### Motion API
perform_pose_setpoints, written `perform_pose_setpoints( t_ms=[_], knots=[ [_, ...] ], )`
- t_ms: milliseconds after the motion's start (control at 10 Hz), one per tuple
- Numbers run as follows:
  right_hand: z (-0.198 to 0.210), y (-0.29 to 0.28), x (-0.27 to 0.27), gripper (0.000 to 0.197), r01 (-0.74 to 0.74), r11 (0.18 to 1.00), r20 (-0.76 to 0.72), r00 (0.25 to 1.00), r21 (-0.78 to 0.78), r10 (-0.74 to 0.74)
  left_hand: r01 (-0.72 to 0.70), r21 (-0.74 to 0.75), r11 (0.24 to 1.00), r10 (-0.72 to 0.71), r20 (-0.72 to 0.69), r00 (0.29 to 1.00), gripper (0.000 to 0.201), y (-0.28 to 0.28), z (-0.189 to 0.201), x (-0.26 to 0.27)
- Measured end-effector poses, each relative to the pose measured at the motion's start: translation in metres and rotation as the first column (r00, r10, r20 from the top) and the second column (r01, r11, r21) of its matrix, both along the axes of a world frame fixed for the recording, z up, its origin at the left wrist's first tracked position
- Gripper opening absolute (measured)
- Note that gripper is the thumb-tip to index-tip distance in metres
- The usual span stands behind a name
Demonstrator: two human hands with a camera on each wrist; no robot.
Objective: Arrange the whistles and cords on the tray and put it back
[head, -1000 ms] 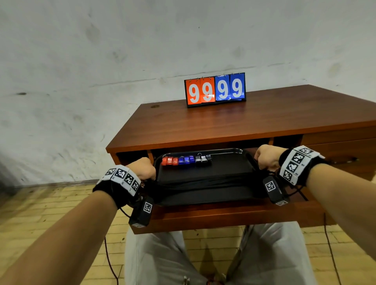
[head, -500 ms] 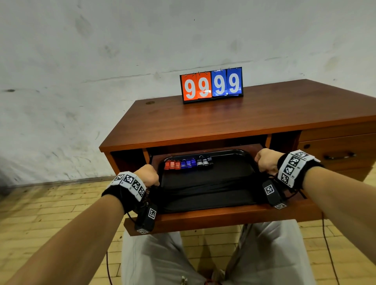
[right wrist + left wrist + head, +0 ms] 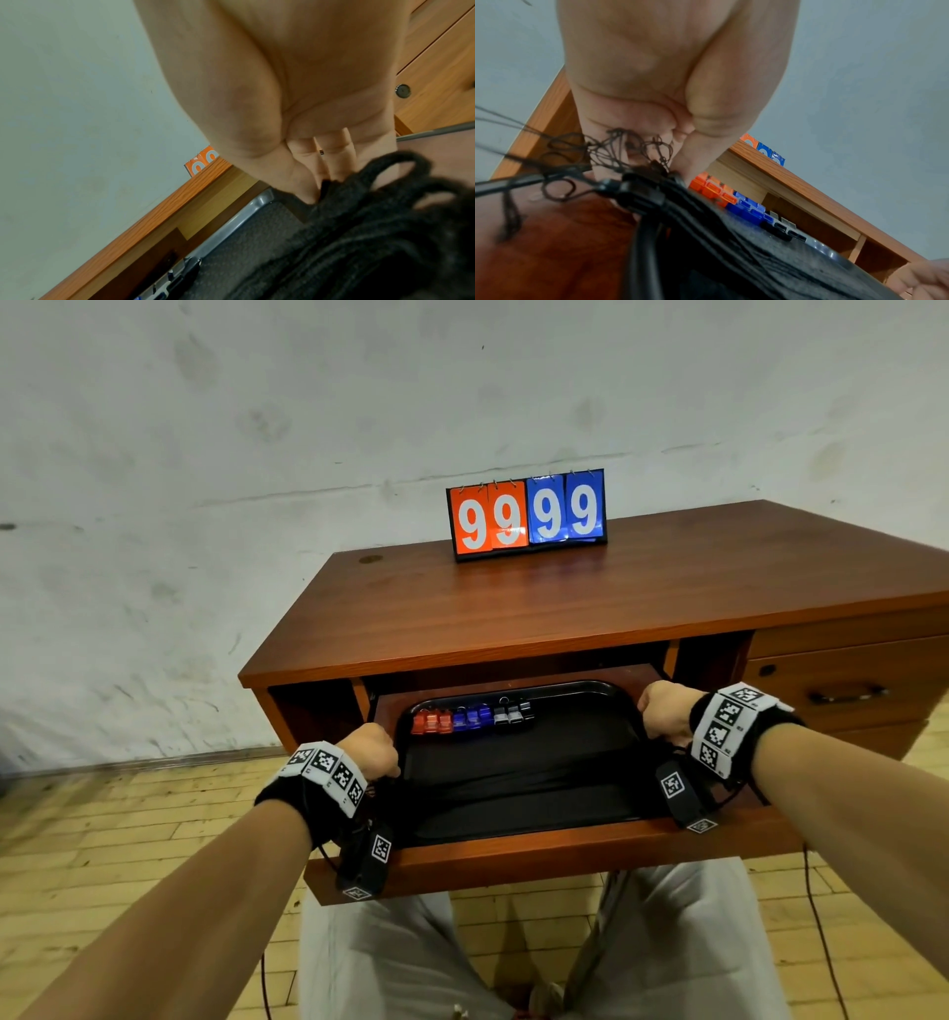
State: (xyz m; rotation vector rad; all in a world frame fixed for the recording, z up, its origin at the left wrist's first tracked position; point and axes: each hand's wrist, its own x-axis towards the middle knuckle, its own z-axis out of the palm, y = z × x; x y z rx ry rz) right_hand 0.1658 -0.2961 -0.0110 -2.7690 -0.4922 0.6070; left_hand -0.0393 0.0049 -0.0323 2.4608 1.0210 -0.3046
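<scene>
Two hands at opposite short edges of a black tray (image 3: pixel 518 806) lying on a pull-out wooden shelf (image 3: pixel 539 857) beneath the desk top (image 3: pixel 565 603). Left hand (image 3: pixel 372 752) curled over the tray's left rim, thumb down against the edge, as in the left wrist view (image 3: pixel 680 85); loose dark threads from the wrist band across the palm. Right hand (image 3: pixel 665 713) curled over the right rim, fingers (image 3: pixel 331 154) folded down behind the black cords (image 3: pixel 372 213); whether those fingers pinch the rim or the cords, cannot tell. Nine whistles (image 3: pixel 472 717) in one row along the far edge of the tray, touching side by side: three red at left, three blue in the middle, three black and silver at right. Cords laid in a dark band across the middle of the tray, from one hand to the other. Far end of the tray under the desk top, near end out over the shelf. Flip scoreboard (image 3: pixel 526 516) upright at the back of the desk top, reading 99 on orange and 99 on blue. Drawer front (image 3: pixel 842 690) with a dark handle at far right. Pale trousers and wooden floor below the shelf.
</scene>
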Motion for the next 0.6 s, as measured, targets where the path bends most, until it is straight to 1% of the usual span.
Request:
perform_pose_setpoints(
  t_ms=[100, 200, 300, 400, 500, 600],
  knots=[
    [-0.001, 0.003, 0.006, 0.016, 0.022, 1.0, -0.025, 0.999, 0.008, -0.021, -0.041, -0.033, 0.999, 0.042, 0.028, 0.999, 0.022, 0.003, -0.002, 0.001],
    [0.007, 0.005, -0.003, 0.013, 0.028, 1.0, -0.036, 0.999, -0.001, -0.028, -0.066, -0.072, 0.995, 0.068, 0.026, 0.997, 0.011, 0.002, 0.004, 0.0],
    [0.005, 0.009, 0.0, 0.025, 0.011, 1.0, -0.035, 0.999, 0.024, -0.01, -0.057, -0.088, 0.994, 0.058, 0.011, 0.998, 0.024, 0.001, 0.011, 0.001],
    [0.007, 0.012, 0.0, 0.034, -0.007, 0.998, -0.047, 0.999, 0.057, 0.01, -0.048, -0.085, 0.995, 0.049, -0.001, 0.999, 0.027, 0.0, 0.017, 0.001],
    [0.014, 0.02, -0.002, 0.037, -0.027, 0.994, -0.016, 0.999, 0.108, 0.029, -0.044, -0.025, 0.999, 0.044, 0.0, 0.999, 0.032, 0.0, 0.024, 0.004],
    [0.021, 0.023, -0.003, 0.043, -0.047, 0.982, 0.027, 0.999, 0.182, 0.043, -0.028, -0.034, 0.999, 0.031, 0.096, 0.995, 0.032, 0.005, 0.027, 0.009]
  ],
)
